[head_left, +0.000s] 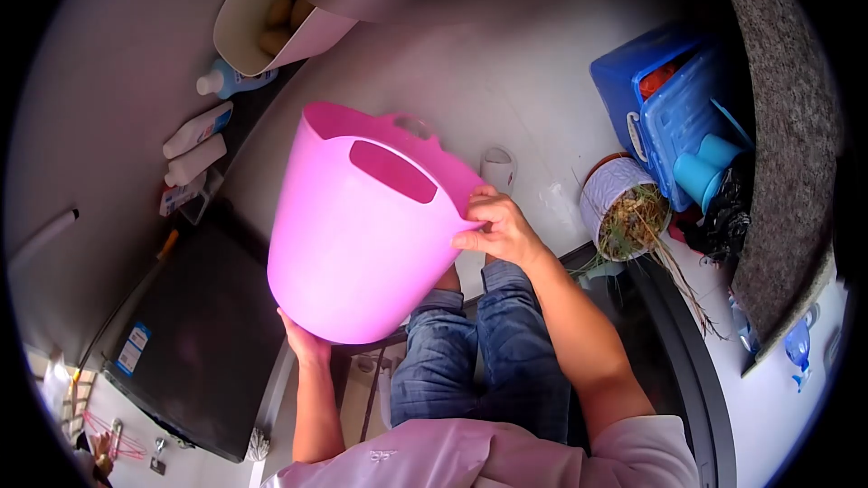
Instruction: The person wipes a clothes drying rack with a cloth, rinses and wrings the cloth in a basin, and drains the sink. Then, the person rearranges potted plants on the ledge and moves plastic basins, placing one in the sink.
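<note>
A pink plastic laundry basket (357, 239) is held up in front of my legs, tilted, with a wide handle cut-out facing me and a smaller one on the far rim. My right hand (499, 229) pinches the rim at its right side, thumb outside. My left hand (306, 342) supports the basket low at its bottom left edge; most of its fingers are hidden behind the basket. I cannot see down to the inside bottom.
Bottles (197, 131) line the ledge at left, beside a dark appliance (199, 325). A pale bin (316, 41) holds potato-like items. At right stand a blue lidded box (624, 90) and a planter (604, 194) with dry grass. A slipper (498, 170) shows beyond the basket.
</note>
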A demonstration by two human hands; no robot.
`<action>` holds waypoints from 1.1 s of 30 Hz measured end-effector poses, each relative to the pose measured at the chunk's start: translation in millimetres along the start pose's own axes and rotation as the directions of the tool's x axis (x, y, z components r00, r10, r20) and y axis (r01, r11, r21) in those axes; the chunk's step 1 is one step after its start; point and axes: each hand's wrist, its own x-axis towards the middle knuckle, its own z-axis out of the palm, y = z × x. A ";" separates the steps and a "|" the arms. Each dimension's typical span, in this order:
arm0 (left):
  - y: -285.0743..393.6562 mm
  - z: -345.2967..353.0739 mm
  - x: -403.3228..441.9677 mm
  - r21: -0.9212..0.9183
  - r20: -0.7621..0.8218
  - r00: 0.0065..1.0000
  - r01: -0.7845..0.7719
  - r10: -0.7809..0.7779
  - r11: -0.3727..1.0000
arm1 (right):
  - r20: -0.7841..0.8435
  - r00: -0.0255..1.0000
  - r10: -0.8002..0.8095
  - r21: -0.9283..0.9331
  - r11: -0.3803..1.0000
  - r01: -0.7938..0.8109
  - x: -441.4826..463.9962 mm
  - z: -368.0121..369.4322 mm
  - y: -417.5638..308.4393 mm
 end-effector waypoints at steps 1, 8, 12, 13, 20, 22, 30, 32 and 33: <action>5.1 4.6 -3.9 0.013 0.005 1.000 -0.018 0.018 1.000 | 0.009 0.999 0.031 0.002 1.000 -0.031 -0.7 -1.2 11.2; 41.1 1.0 -8.3 0.045 -0.027 0.984 -0.174 0.175 0.984 | 0.033 0.977 0.213 0.241 0.946 -0.214 4.8 21.5 40.8; 64.8 -16.0 -21.2 0.119 -0.032 0.961 -0.268 0.274 0.956 | 0.081 0.965 0.251 0.463 0.847 -0.259 14.4 43.9 37.8; 72.9 -3.0 -35.2 0.149 -0.053 0.954 -0.286 0.296 0.947 | 0.105 0.957 0.270 0.491 0.823 -0.286 15.0 51.3 41.8; 104.6 -13.0 -82.9 0.263 -0.140 0.883 -0.402 0.447 0.877 | 0.278 0.905 0.323 0.696 0.582 -0.421 15.6 92.5 52.7; 107.1 -14.9 -93.9 0.339 -0.212 0.859 -0.382 0.465 0.860 | 0.299 0.894 0.333 0.705 0.554 -0.442 10.4 100.1 53.0; 77.0 -56.6 -63.3 -0.017 -0.011 0.981 -0.193 0.192 0.981 | 0.049 0.999 0.007 0.122 0.992 -0.013 -18.3 73.7 -35.0; 62.2 -35.4 -55.4 0.062 -0.070 0.987 -0.142 0.146 0.988 | 0.071 0.995 -0.065 -0.044 0.997 0.068 -31.2 68.9 -58.6; 50.5 -38.4 -45.3 0.122 -0.030 0.982 -0.180 0.185 0.976 | 0.052 0.996 -0.073 -0.074 0.994 0.077 -34.8 66.6 -71.9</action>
